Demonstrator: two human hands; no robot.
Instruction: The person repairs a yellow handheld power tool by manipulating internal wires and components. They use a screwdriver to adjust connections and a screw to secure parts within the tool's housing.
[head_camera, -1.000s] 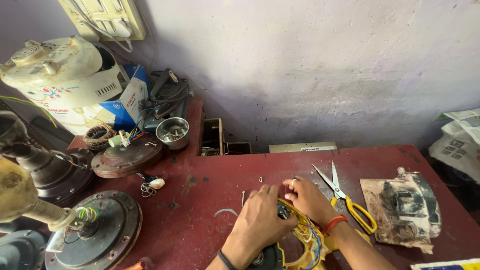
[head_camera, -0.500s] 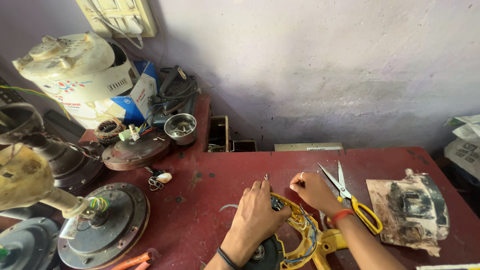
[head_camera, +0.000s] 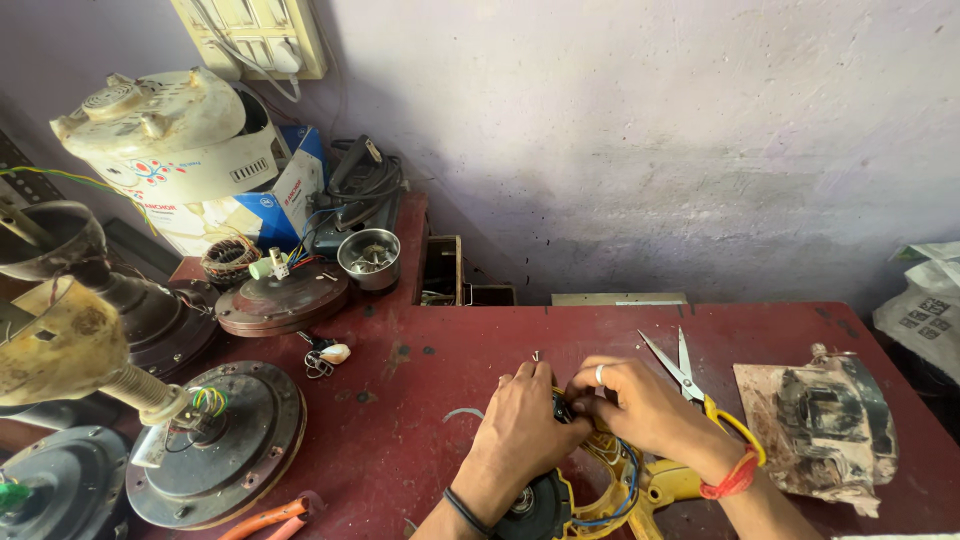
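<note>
**A:** Start at your fingers. Your left hand (head_camera: 520, 430) is curled down over the top of the yellow motor frame (head_camera: 640, 485), pinning it to the red workbench (head_camera: 420, 400), and your right hand (head_camera: 645, 405) is pinched shut on something small and dark right where the two hands meet. It looks like a wire end or connector, though your fingers hide most of it.

**B:** So what step would you say I'm on?

**A:** By my reading, you're joining or dressing a lead at the top of that frame. The blue wires (head_camera: 625, 480) loop out just below your right wrist, so the wiring is not yet tidied.

**B:** What does the next move ask of me?

**A:** Keep the left hand pressing so the frame cannot turn, and work only with the right fingertips. If you need to cut, the yellow-handled scissors (head_camera: 700, 390) lie just beside your right hand, blades pointing away from you.

**B:** Anything else close by?

**A:** The orange-handled pliers (head_camera: 270, 517) sit at the near edge on your left, beside the round fan motor (head_camera: 215, 445).
</note>
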